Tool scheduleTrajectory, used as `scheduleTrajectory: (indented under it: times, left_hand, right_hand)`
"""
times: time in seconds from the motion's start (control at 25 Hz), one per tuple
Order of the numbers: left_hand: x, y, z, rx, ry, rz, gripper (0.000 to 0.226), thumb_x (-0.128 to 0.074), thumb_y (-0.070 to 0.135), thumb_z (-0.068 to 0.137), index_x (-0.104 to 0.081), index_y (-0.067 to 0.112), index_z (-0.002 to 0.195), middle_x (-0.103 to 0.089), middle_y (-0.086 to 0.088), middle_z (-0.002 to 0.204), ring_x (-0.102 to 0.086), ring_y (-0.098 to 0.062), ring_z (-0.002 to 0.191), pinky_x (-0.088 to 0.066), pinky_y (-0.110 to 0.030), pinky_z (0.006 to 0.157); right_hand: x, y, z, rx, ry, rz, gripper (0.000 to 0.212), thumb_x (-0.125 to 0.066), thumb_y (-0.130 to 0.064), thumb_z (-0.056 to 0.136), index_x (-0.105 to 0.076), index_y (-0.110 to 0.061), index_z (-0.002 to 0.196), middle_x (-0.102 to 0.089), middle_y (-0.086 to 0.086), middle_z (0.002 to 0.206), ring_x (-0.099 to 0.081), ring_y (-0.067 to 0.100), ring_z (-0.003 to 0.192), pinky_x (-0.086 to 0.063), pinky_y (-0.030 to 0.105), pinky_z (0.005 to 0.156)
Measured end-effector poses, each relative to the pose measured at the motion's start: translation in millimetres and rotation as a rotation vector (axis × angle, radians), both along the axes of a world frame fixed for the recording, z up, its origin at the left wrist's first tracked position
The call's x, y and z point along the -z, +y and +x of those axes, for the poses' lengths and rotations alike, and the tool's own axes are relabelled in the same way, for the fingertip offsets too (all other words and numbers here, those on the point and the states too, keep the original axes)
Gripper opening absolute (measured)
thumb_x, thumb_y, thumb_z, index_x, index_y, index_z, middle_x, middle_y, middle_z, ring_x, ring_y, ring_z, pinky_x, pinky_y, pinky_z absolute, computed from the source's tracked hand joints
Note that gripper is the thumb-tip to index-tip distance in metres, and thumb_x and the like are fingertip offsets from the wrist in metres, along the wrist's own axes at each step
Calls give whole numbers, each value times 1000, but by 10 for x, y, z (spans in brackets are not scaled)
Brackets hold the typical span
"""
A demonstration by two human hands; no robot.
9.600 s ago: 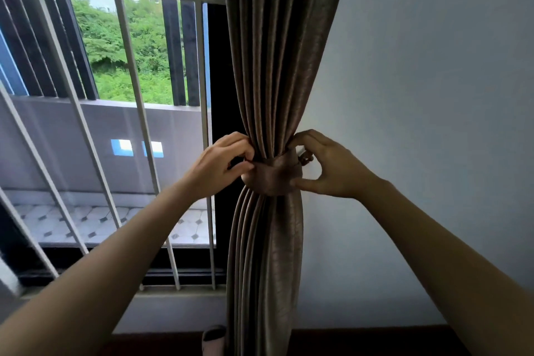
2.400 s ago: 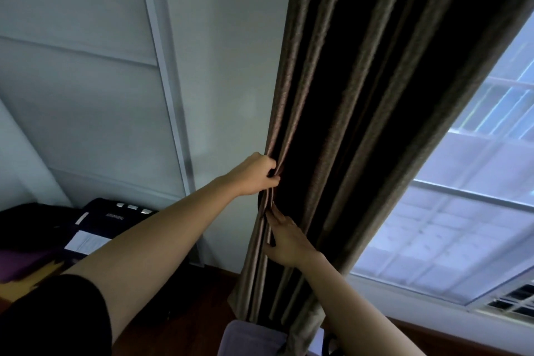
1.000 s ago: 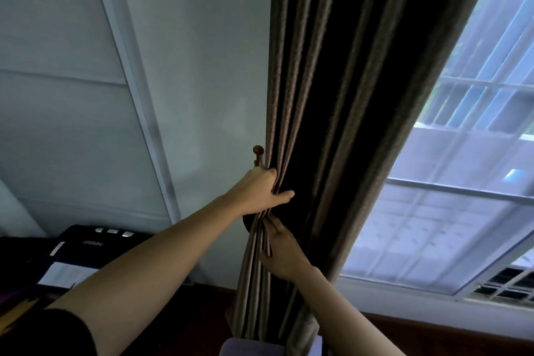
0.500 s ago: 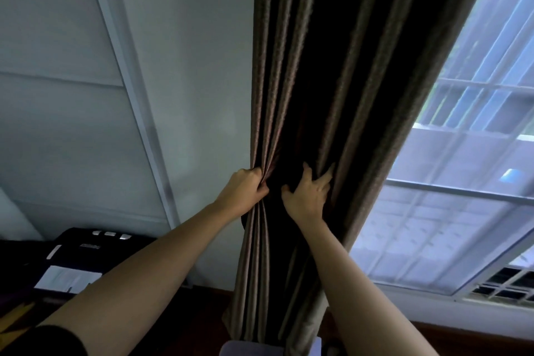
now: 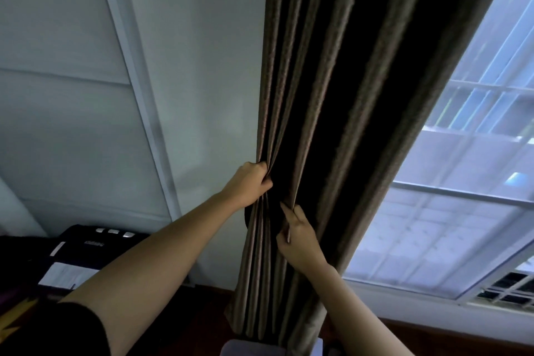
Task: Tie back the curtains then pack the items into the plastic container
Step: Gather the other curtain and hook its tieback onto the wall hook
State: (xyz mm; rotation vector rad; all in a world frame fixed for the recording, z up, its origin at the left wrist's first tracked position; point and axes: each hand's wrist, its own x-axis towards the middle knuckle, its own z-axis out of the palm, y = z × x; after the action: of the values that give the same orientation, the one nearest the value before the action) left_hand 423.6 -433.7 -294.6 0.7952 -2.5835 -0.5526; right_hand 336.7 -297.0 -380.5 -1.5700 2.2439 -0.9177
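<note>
Presently, your left hand (image 5: pixel 248 185) is closed in a fist on the curtain (image 5: pixel 332 95). Its fingers are curled round the outermost pleats at the fabric's left edge, and that grip is fully closed on cloth. Your right hand (image 5: pixel 297 237) sits lower and just to the right, near the left hand but not touching it. Its grip is a pinch: a single pleat runs between the thumb and the fingers, and the fingertips (image 5: pixel 286 209) point up along the fold.

The curtain is dark brown and hangs in deep vertical folds from the top of the view down to the wooden floor (image 5: pixel 208 312). It stands between the pale wall (image 5: pixel 202 66) on its left and the window (image 5: pixel 462 196) on its right. The pleats are drawn closest together at the level of your two hands (no band or tie shows round them). Below the hands the folds spread out again toward the floor.

A white strip (image 5: pixel 135 89) runs slantwise up the wall. A dark machine (image 5: pixel 101 240) with a row of light buttons stands low on the left, well apart from the curtain, and a white sheet (image 5: pixel 66 273) lies on it. A black sleeve (image 5: pixel 57 332) covers your left upper arm. A pale rounded object (image 5: pixel 251 348) shows at the bottom edge, just below the curtain's hem; what it is cannot be told.
</note>
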Motion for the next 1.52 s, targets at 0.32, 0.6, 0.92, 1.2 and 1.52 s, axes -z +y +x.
scheduleTrajectory:
  times: [0.32, 0.6, 0.92, 1.2, 1.52]
  left_hand:
    - [-37, 111, 5, 136, -18, 97, 21, -53, 12, 91, -45, 6, 72, -44, 3, 63, -43, -6, 51, -29, -16, 47]
    - [-81, 202, -22, 137, -46, 46, 33, -50, 10, 91, -34, 15, 62, -40, 3, 61, -41, -7, 49, -27, -18, 46]
    - [-70, 282, 3, 145, -55, 29, 28, -50, 14, 91, -39, 11, 65, -43, 2, 59, -45, -11, 47, -29, -18, 45]
    - [-19, 438, -98, 10, 37, -89, 25, -58, 20, 89, -56, -4, 84, -62, -15, 76, -61, -26, 67, -39, -27, 57]
    - [46, 419, -34, 0, 102, -111, 34, -57, 28, 91, -57, -6, 88, -66, -22, 87, -63, -34, 80, -33, -23, 60]
  right_hand:
    - [179, -29, 2, -59, 1, 205, 80, -59, -19, 80, -18, -16, 148, -11, 2, 157, -28, 25, 139, -31, 42, 113]
    - [200, -50, 76, -128, 70, 214, 86, -54, -38, 72, -18, -19, 148, -9, 4, 157, -27, 29, 139, -34, 45, 110]
    - [211, 7, -4, -155, 89, 181, 80, -55, -20, 80, -15, -15, 150, -2, 1, 159, -21, 28, 143, -29, 38, 114]
    - [62, 122, 130, 56, 336, 76, 59, -57, -20, 81, -41, -18, 138, -9, 6, 159, -12, 27, 146, -5, 43, 118]
    - [-832, -148, -220, 693, -293, -667, 73, -64, -13, 84, -22, -4, 143, -43, 23, 138, -45, 34, 125, -29, 13, 94]
